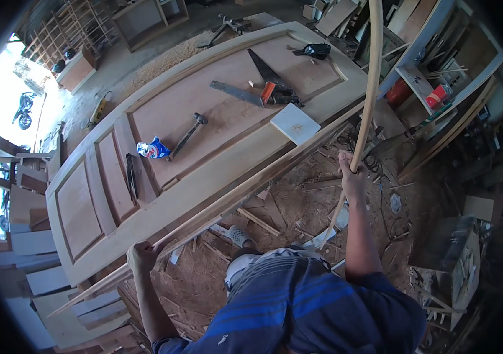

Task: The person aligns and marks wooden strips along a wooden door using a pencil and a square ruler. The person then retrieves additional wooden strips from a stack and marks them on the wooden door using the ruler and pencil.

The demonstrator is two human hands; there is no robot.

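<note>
My left hand (pixel 143 258) is closed around a long thin wood strip (pixel 95 288), which slants up to the right along the near side of a wooden panelled door (pixel 216 172). Upright in my right hand (pixel 353 177), whose fingers are wrapped round it, is another long wood strip (pixel 370 88) that looks bowed. Flat on the door lie a hammer (pixel 186 135), a crumpled blue and white packet (pixel 154 148), a slim black tool (pixel 131 177), a dark saw blade (pixel 266 69), a handsaw with an orange and black handle (pixel 236 93) and a pale square board (pixel 295 124).
Wood scraps and shavings (pixel 263 221) litter the floor around my feet. Stacked boards (pixel 39 253) stand at the left. A shelf unit (pixel 422 88) with a red container is at the right, above a dark box-like stand (pixel 449 265). A motorcycle (pixel 24 111) stands far left.
</note>
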